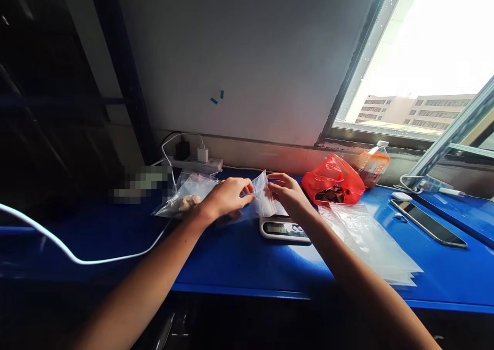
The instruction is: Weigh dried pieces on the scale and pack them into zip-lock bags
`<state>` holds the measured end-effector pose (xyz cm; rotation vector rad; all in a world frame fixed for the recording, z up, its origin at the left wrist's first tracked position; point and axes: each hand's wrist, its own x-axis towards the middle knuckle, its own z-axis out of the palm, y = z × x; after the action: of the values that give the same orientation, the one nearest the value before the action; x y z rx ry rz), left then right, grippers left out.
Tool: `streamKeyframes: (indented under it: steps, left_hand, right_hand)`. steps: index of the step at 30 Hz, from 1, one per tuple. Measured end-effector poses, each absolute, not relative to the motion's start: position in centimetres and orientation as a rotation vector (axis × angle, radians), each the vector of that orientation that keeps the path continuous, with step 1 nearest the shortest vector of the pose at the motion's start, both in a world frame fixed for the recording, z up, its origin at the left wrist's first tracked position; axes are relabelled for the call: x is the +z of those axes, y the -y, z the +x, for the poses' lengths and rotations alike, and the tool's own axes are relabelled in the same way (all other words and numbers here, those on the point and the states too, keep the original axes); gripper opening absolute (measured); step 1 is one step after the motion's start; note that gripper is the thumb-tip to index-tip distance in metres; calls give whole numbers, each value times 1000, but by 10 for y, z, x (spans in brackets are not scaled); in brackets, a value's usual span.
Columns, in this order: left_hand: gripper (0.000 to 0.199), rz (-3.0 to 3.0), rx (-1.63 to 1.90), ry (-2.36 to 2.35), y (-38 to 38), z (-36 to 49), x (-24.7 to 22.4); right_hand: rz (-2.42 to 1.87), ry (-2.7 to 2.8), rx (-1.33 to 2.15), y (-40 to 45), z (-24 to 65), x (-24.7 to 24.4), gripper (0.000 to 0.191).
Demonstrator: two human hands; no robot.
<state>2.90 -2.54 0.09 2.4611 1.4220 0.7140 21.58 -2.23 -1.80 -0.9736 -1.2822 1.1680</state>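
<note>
Between my two hands a clear plastic zip bag (263,198) stands partly upright, its reddish seal line facing right. My left hand (231,194) grips the bag's left side with thumb and fingers curled together. On the bag's other side, my right hand (286,189) has its bent fingers closed at the edge. Below the right hand lies a white digital scale (276,230), its display lit and its platform partly covered. Left of my left hand, another clear bag (170,206) holds pale beige lumps (189,203), partly hidden by my wrist.
On the blue table (239,275), a stack of clear bags (380,249) lies right of my right forearm. Behind it are a red plastic bag (334,180) and a bottle (374,164). A phone (428,224) lies far right. A white cable (104,260) crosses the left side from a power strip (214,164).
</note>
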Motion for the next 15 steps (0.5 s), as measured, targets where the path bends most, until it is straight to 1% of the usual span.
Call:
streamKeyframes:
  steps: [5,8,10,13,15]
  left_hand:
    - [19,2374,906,-1245,36,48,-2]
    - [21,2214,887,-1230,40,52,1]
    - [25,2071,851,-1246,41,52,1]
    - [32,1923,819,-1243,42,53,0]
    - [31,1874,812,-1214,41,54,-2]
  right_hand:
    - [-862,1343,1183,31,213,-24,43]
    - [-825,1303,1233,34,214,-24,45]
    - [-798,1293,1261,36,215,-23,46]
    - [-797,1342,1224,39,215,-22,47]
    - [-827,1386,1181,40,215,-22,48]
